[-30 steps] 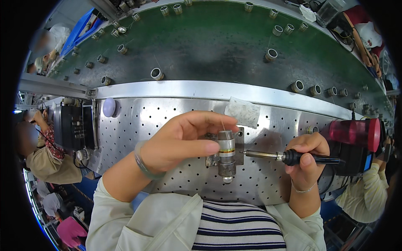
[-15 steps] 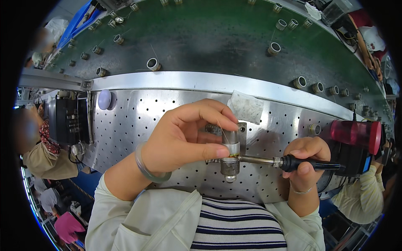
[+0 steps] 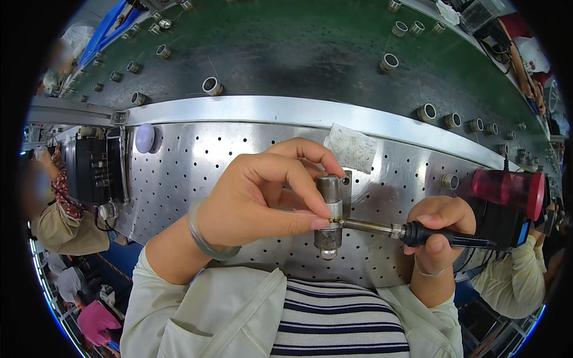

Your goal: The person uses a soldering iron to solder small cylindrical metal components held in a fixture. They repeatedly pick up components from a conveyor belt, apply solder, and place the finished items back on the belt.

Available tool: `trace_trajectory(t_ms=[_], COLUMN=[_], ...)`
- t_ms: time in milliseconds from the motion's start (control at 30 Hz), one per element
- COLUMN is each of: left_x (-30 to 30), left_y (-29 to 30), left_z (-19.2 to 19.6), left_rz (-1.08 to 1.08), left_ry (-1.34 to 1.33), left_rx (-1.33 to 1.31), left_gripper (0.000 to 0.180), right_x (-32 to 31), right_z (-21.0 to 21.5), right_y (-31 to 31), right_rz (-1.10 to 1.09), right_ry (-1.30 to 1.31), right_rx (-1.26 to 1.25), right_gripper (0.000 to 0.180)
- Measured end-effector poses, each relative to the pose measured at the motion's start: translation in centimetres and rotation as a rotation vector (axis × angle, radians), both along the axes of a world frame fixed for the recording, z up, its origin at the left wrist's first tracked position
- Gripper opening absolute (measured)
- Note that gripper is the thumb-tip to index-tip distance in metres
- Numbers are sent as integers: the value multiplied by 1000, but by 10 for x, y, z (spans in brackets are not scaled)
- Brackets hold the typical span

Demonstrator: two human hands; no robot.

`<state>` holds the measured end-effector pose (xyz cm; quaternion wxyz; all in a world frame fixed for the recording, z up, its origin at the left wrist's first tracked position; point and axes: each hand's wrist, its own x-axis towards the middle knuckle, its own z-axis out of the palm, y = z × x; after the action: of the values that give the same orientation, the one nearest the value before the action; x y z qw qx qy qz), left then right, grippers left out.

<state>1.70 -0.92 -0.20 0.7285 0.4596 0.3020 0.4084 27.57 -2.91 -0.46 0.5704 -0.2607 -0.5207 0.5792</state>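
Observation:
A silvery metal ring (image 3: 336, 209) sits around an upright steel post (image 3: 327, 188), with a darker metal sleeve (image 3: 327, 239) and rounded tip below. My left hand (image 3: 256, 194) reaches across from the left, thumb and forefinger pinched at the ring's lower edge; whatever lies between them is too small to make out. Greenish-gold bits show at the fingertips. My right hand (image 3: 440, 230) grips a soldering iron (image 3: 418, 233) by its black handle. Its metal tip points left and meets the ring's lower edge beside my left thumb.
A perforated metal plate (image 3: 197, 170) forms the bench. On it are a white pad (image 3: 351, 148), a purple knob (image 3: 144, 138), a loose ring (image 3: 449, 181) and a red translucent cylinder (image 3: 507, 192). Beyond a metal rail, a green belt (image 3: 298, 53) carries several rings with thin wires. Co-workers sit either side.
My left forefinger has come down to meet the thumb, baring the post's top. The thin wire that rose beside the ring no longer shows. Rings on the belt have shifted slightly left.

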Motion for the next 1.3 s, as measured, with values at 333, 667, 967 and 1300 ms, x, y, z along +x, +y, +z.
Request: trace_trajectory(t_ms=[333, 667, 967, 1300], left_x=[0, 0, 0, -2], left_y=[2, 2, 2, 3], left_z=[1, -1, -1, -1], left_rz=[-15, -20, -19, -29], left_ry=[14, 13, 6, -13], left_rx=[15, 21, 14, -9], left_gripper=[18, 18, 18, 18], right_x=[1, 2, 3, 2], right_z=[-1, 1, -3, 0], right_y=[1, 2, 7, 5], right_rz=[-7, 6, 30, 13], right_ry=[20, -41, -54, -25], right_rx=[55, 65, 134, 71], right_gripper=[25, 26, 26, 25])
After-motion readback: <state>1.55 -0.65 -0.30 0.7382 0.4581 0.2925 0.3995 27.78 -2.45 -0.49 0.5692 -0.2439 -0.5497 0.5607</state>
